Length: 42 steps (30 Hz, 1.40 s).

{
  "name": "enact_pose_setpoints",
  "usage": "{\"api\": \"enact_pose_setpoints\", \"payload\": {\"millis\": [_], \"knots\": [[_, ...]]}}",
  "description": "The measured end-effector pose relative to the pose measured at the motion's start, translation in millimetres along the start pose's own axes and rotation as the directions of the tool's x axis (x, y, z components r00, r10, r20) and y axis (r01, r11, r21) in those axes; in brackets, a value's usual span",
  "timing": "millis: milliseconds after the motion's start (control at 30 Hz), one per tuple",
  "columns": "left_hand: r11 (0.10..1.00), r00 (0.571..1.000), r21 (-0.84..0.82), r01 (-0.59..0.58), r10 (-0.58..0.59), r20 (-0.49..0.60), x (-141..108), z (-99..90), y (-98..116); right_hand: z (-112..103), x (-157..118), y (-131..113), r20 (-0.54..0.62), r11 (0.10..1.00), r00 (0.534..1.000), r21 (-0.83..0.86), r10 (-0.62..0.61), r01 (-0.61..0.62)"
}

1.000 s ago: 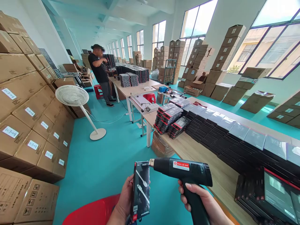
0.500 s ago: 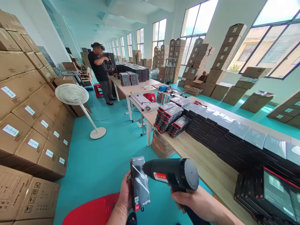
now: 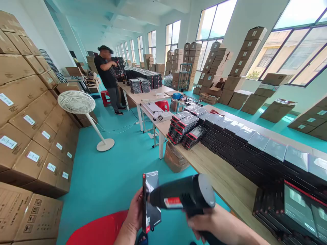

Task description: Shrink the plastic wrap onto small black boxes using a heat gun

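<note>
My left hand grips a slim black retail box with a red corner, held upright and turned partly edge-on above the floor. Wrapped around the handle of a black heat gun is my right hand. The gun's nozzle points left and lies in front of the box's face, hiding part of it; whether it touches, I cannot tell. To the right, a wooden table carries long rows of black boxes and a stack of shrink-wrapped boxes.
A red chair stands at the lower left. Cardboard cartons form a wall on the left, beside a white pedestal fan. A person in black stands at a farther table. Another carton sits under the near table.
The box in my left hand has turned, showing more of its side edge. The heat gun's nozzle has moved slightly left and down. The view has shifted a little.
</note>
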<state>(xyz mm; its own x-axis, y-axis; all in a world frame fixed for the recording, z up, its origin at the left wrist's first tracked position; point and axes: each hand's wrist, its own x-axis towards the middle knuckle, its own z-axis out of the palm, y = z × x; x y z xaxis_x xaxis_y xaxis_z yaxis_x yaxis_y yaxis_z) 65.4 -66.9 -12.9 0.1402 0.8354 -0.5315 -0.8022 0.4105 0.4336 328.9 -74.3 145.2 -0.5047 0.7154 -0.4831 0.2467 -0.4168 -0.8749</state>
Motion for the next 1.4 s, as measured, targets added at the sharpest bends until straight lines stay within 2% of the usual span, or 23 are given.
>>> {"api": "enact_pose_setpoints", "payload": {"millis": [100,233,333,467,600,667,800,867,933,1000,1133,1167,1267,1400], "knots": [[0.998,0.999,0.043,0.046,-0.047,0.005,-0.8,1.9,-1.4,1.6,14.1,-16.6,-0.072,0.982,0.997,0.18,-0.042,0.054],[0.997,0.998,0.056,0.048,-0.05,0.029,-2.8,1.0,1.3,-13.0,27.2,-34.1,-0.124,0.991,0.992,0.122,-0.037,0.052],[0.998,0.997,0.036,0.045,-0.047,0.06,-3.6,-2.5,4.1,-27.3,28.9,-34.1,-0.188,0.996,0.982,0.086,-0.012,0.029],[0.998,0.994,-0.027,0.05,-0.047,0.103,-4.0,-6.2,6.0,-34.6,22.2,-20.6,-0.084,0.996,0.996,0.084,0.026,-0.019],[0.998,0.998,-0.031,0.053,-0.052,0.046,-3.8,-7.5,6.5,-33.5,14.7,-12.3,0.101,0.995,0.989,-0.018,0.103,-0.102],[0.999,0.999,-0.026,0.047,-0.046,0.026,-3.4,-8.1,6.2,-32.3,14.9,-15.6,0.09,0.996,0.992,-0.032,0.085,-0.082],[0.999,0.998,-0.019,0.037,-0.036,0.043,-1.7,-10.9,6.3,-28.7,17.7,-24.5,-0.064,1.0,0.998,0.007,0.007,-0.006],[0.999,0.998,-0.036,0.037,-0.034,0.056,-0.7,-12.6,7.5,-25.6,14.1,-20.9,-0.013,0.999,0.999,-0.019,0.043,-0.043],[0.997,0.997,-0.064,0.039,-0.035,0.072,-0.1,-14.2,9.5,-21.4,6.6,-10.5,0.086,0.988,0.988,-0.095,0.131,-0.123],[0.996,0.995,-0.083,0.036,-0.027,0.099,-0.1,-15.8,11.9,-16.9,-1.6,3.2,0.13,0.975,0.974,-0.147,0.185,-0.166],[0.994,0.984,-0.109,0.017,0.003,0.18,-0.4,-21.7,16.3,-9.4,-9.9,24.3,-0.022,0.996,0.996,0.02,0.085,-0.084],[0.993,0.977,-0.121,0.011,0.015,0.214,-0.2,-23.5,17.0,-7.6,-10.5,26.7,-0.027,0.996,0.997,0.035,0.078,-0.078],[0.985,0.944,-0.171,0.009,0.048,0.327,1.2,-28.1,18.7,-2.1,-11.5,27.6,0.068,0.992,0.992,-0.066,0.111,-0.106],[0.986,0.891,-0.159,0.052,0.026,0.452,3.1,-29.7,21.0,0.8,-12.3,19.2,-0.019,0.999,1.0,-0.042,0.02,-0.02]]}}
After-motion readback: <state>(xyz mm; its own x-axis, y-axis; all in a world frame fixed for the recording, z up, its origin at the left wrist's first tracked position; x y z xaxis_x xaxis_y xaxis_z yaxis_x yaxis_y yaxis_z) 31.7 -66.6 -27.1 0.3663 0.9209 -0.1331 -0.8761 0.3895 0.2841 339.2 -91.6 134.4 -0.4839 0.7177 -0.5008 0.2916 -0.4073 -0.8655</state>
